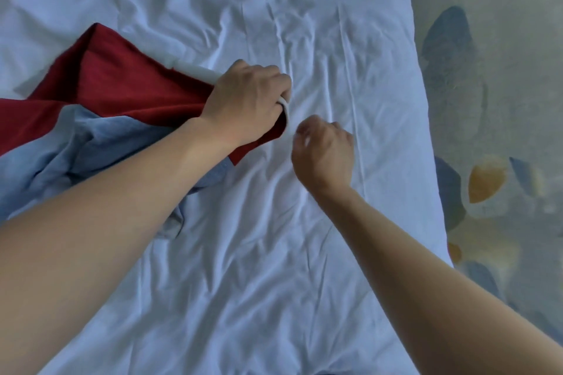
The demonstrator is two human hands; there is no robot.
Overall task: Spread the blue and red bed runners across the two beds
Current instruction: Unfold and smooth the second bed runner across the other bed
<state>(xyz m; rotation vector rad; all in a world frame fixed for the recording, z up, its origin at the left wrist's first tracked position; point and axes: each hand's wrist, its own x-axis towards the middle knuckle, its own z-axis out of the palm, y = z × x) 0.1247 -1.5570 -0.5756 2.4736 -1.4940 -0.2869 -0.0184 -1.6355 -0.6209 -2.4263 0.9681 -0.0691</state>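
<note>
the red runner [100,82] and the blue runner [76,149] lie bunched at the left side of the bed [274,253], both cut off by the left edge of the view. the left hand [246,100] grips the red runner at its corner, fingers curled and hidden under the cloth. just beside it the right hand [324,151] is loosely curled and blurred; i cannot tell if it holds something. no writing is readable. wrinkled white sheet is open to the right, until the patterned floor [493,100].

A pale floor [499,76] with blue and orange leaf shapes lies in soft light.
</note>
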